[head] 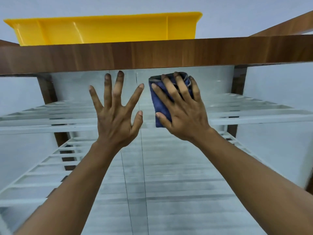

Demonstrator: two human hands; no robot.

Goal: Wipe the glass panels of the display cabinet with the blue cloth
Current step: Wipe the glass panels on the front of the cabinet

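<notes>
High on the glass (pixel 169 167), just under the cabinet's wooden rail (pixel 152 55), both bare arms reach up and forward. The left grip (pixel 115 116) lies flat on the pane, fingers straight and spread wide, holding nothing. Just beside it, the right grip (pixel 184 116) presses the cloth (pixel 156 102) against the glass, fingers splayed across it, thumb on its lower edge. The cloth is dark blue, folded into a thick oblong pad, with its top bunched under the fingertips. Its long axis runs up the panel, upper end towards the rail, leaning slightly left.
</notes>
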